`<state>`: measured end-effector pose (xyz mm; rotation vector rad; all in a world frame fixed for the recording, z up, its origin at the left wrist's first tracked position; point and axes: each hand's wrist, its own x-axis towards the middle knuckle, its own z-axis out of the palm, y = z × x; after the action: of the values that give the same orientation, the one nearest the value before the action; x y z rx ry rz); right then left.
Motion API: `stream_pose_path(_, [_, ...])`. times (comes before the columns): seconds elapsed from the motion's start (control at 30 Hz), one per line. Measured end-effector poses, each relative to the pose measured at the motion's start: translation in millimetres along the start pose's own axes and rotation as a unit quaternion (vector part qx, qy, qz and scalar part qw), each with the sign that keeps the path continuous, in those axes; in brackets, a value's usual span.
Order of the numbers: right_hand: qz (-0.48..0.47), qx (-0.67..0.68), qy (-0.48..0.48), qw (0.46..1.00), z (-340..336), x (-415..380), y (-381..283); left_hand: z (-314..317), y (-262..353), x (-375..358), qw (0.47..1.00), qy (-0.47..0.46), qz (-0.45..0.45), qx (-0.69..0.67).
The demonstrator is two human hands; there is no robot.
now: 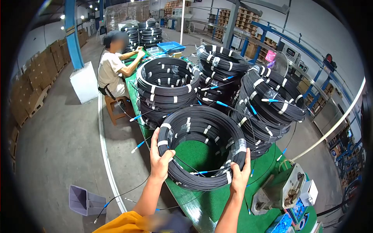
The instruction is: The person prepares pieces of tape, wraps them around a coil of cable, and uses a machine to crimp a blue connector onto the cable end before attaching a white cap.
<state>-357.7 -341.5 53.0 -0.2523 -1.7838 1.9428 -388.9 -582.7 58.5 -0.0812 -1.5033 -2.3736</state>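
Observation:
A coil of black cable (199,184), bound with white tape bands, sits at the front of the green table (229,204), on top of or level with more coils whose stacking I cannot fully see. My left hand (160,161) grips its left side, thumb over the inner rim. On its right side my right hand (240,173) is closed the same way. A blue connector (202,172) on a thin lead lies across the coil's near inside edge. Green table surface shows through the middle of the ring.
Tall cable stacks (171,93), (272,110) crowd the table behind, with loose connector leads hanging out. A metal bench device (285,186) stands at right. A co-worker (112,70) sits at the table's far left. A grey bin (83,202) and blue pillar (73,39) stand on the floor.

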Motion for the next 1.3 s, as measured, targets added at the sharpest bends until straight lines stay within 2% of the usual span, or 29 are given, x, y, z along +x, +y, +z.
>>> stream_pose_path(0.07, [-0.01, 0.014, -0.001, 1.0, 0.0, 0.6, 3.2, 0.9, 2.4, -1.5, 1.0, 0.003, -0.012, -0.005])
stream_pose_path(0.1, [-0.023, 0.016, 0.0, 1.0, 0.0, 1.1, 4.0, 1.5, -1.0, 0.3, 1.0, 0.008, 0.012, -0.011])
stream_pose_path(0.13, [0.011, 0.028, -0.003, 1.0, 0.6, -0.3, -2.4, -0.9, 0.3, 0.1, 1.0, 0.003, -0.003, -0.016])
stream_pose_path(0.2, [-0.103, -0.043, 0.035, 0.993, 1.4, 5.6, 7.6, -0.2, 5.6, -3.9, 1.0, -0.008, 0.0, -0.023])
stream_pose_path(0.23, [-0.038, 0.018, 0.014, 0.999, 1.0, -1.7, -3.2, 0.3, 7.0, -6.0, 0.999, -0.008, 0.006, -0.033])
stream_pose_path(0.27, [-0.033, 0.037, 0.016, 0.999, 1.9, -5.0, -4.9, 1.9, 11.1, -10.7, 0.999, -0.001, 0.002, -0.035])
stream_pose_path(0.33, [-0.067, 0.06, 0.016, 0.996, -1.1, -11.2, -0.1, 0.6, 16.4, -21.5, 0.998, -0.003, -0.005, -0.058])
stream_pose_path(0.47, [-0.082, 0.022, 0.02, 0.996, -20.7, -41.5, -3.5, -4.4, 24.4, -52.5, 0.999, -0.012, 0.007, -0.051])
stream_pose_path(0.5, [-0.061, 0.043, 0.022, 0.997, -22.8, -53.9, -14.9, -2.9, 28.9, -61.2, 0.998, -0.021, 0.021, -0.05])
stream_pose_path(0.6, [-0.104, 0.015, 0.056, 0.993, -44.1, -83.0, -10.4, -11.3, 24.1, -85.7, 0.996, -0.045, 0.064, -0.044])
stream_pose_path(0.77, [-0.127, 0.066, 0.088, 0.986, -81.9, -132.2, -22.8, -10.0, 31.4, -129.8, 0.992, -0.084, 0.096, -0.012])
stream_pose_path(0.9, [-0.131, 0.042, 0.077, 0.988, -89.5, -163.2, -33.9, -13.3, 52.0, -166.8, 0.994, -0.038, 0.088, -0.057])
stream_pose_path(1.03, [-0.13, 0.055, 0.063, 0.988, -84.5, -178.0, -33.2, -31.9, 57.8, -180.5, 0.993, -0.04, 0.107, -0.036])
stream_pose_path(1.2, [-0.167, 0.056, 0.04, 0.984, -74.2, -166.6, -46.1, -27.7, 71.2, -175.9, 0.99, -0.013, 0.12, -0.071])
stream_pose_path(1.3, [-0.201, 0.066, 0.039, 0.977, -65.7, -150.8, -59.3, -21.2, 79.6, -166.2, 0.983, -0.019, 0.162, -0.089])
